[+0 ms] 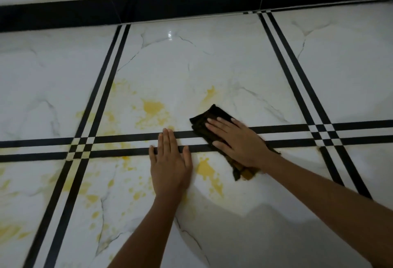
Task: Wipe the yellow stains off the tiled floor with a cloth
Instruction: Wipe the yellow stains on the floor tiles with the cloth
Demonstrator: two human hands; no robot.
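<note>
Tiled floor [191,65], yellow stains [153,108], dark folded cloth [212,116]

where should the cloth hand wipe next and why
Probably a short slide left and toward the person, onto the yellow blotch lying between the two hands. The right hand presses flat on the dark cloth, whose near end sits right beside that blotch, so it looks like the closest stain. The left hand rests flat on the floor on the blotch's other side.
</note>
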